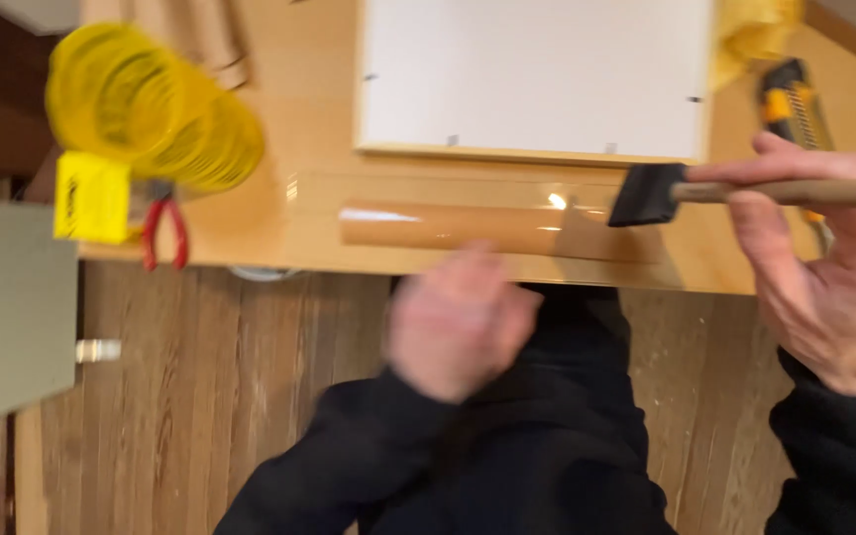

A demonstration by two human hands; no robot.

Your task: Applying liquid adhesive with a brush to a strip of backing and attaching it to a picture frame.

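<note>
Left hand (458, 322): blurred, hung above the floor just short of the bench edge, empty; fingers looked loosely curled, but whether open or closed I could not tell through the blur.
Right hand (829, 282): clearer, at the right edge, fingers and thumb wrapped round the wooden handle of the brush (745, 191).
Brush: held level, handle running out past the right border, its black foam head (646, 195) pointing left, beyond the fingertips, over the bench.
Tube (468, 226): brown cardboard, lay lengthwise near the bench's front edge, just ahead of the left hand and not touched by it; its right end sat just under the foam head.
Clear sheet (428, 188): glossy, spread over and around the tube.
Bench (319, 99): pale wood, floorboards below.
Pliers (163, 230): red-handled, at the left front edge.
Coil (151, 109): yellow hose, left, with a yellow tag (92, 197) beside it.
Frame (537, 79): white panel, wood-edged, behind the tube.
Knife (795, 104): yellow and black, far right.
</note>
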